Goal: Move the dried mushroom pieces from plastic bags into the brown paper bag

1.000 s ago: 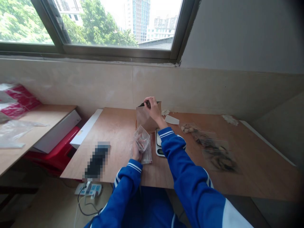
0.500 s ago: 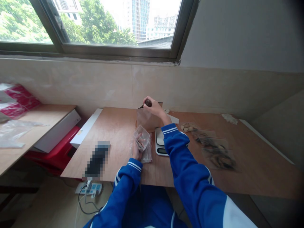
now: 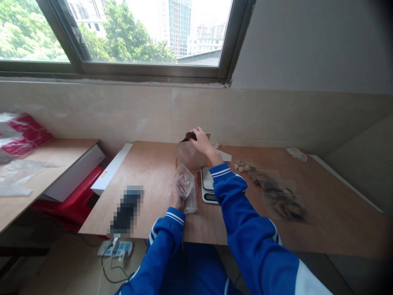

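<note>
My left hand is closed around a clear plastic bag, whose mouth gapes upward. More flat clear bags lie beneath it on the table. Farther back, my right hand pinches a dark brown lump, maybe a dried piece, at the top of a standing brown paper bag. The inside of that paper bag is hidden from me. Just right of the clear bag sits a white kitchen scale, partly covered by my right sleeve.
Several clear bags of dried pieces lie on the right of the table. A blurred dark phone-like object is at the left, with a power strip below the edge. A red stool stands between the two tables.
My right hand has shifted slightly and turned at the paper bag's mouth, still pinching a dark piece. The left hand keeps the clear bag in place. The view has tilted slightly.
</note>
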`<state>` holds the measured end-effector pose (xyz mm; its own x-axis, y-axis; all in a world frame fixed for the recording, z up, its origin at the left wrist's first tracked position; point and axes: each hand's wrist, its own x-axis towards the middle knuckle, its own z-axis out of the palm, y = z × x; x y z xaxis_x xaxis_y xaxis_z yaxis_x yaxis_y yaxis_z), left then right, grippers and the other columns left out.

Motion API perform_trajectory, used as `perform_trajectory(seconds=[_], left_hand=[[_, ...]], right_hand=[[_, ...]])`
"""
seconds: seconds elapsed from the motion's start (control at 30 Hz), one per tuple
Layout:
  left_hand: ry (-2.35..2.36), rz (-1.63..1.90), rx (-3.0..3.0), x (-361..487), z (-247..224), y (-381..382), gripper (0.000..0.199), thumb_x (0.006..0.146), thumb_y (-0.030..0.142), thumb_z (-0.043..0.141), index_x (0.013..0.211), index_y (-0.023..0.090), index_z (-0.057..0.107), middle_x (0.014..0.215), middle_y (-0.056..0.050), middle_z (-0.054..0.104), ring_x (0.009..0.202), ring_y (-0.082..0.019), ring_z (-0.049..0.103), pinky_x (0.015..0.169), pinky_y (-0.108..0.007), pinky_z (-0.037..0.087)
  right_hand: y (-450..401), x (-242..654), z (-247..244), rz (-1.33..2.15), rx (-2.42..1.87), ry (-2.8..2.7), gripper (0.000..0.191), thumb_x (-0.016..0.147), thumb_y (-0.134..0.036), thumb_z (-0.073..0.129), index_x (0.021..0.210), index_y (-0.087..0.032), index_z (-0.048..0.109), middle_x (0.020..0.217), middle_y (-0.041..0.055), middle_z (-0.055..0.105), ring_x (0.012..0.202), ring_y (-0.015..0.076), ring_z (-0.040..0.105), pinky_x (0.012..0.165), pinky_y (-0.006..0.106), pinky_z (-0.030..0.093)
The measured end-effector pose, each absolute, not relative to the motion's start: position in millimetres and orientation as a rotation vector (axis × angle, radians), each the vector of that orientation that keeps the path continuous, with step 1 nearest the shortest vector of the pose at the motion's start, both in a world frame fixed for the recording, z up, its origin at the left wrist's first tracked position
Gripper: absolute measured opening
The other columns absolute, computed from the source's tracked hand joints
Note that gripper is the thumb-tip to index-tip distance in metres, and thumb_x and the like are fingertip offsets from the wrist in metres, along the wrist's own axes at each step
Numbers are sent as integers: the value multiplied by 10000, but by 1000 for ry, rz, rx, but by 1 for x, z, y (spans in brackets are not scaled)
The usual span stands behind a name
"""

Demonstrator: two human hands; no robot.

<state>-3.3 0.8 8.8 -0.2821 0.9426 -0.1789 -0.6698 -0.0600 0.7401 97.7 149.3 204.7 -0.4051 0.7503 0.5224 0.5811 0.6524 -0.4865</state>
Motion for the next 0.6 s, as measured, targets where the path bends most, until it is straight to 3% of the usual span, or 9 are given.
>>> perform_trajectory(seconds=[0.17, 0.37, 0.6], left_hand=[[894, 1660, 449, -4, 9, 1, 525, 815, 547, 603, 1134, 132, 636, 688, -37, 628, 432, -65, 421, 394, -196, 328], [855, 1668, 466, -4, 2, 2, 517, 833, 540, 587, 1148, 133, 634, 678, -28, 625, 431, -56, 424, 399, -179, 336], [872, 1664, 467, -4, 3, 2, 542, 834, 546, 577, 1167, 121, 629, 699, -38, 642, 417, -53, 421, 399, -184, 329]], right_hand=[[152, 104, 202, 316, -921, -2041, 445, 775, -2, 414, 1165, -163, 557, 1132, 100, 497, 1070, 204, 556, 1008, 370, 409], [152, 111, 210, 374, -932, -2014, 263, 791, -103, 544, 1036, -173, 607, 1095, 91, 506, 1034, 205, 568, 954, 365, 439], [133, 116, 221, 254, -1149, -2002, 309, 782, -248, 663, 1075, -202, 576, 1138, 102, 548, 1100, 291, 511, 947, 493, 380]])
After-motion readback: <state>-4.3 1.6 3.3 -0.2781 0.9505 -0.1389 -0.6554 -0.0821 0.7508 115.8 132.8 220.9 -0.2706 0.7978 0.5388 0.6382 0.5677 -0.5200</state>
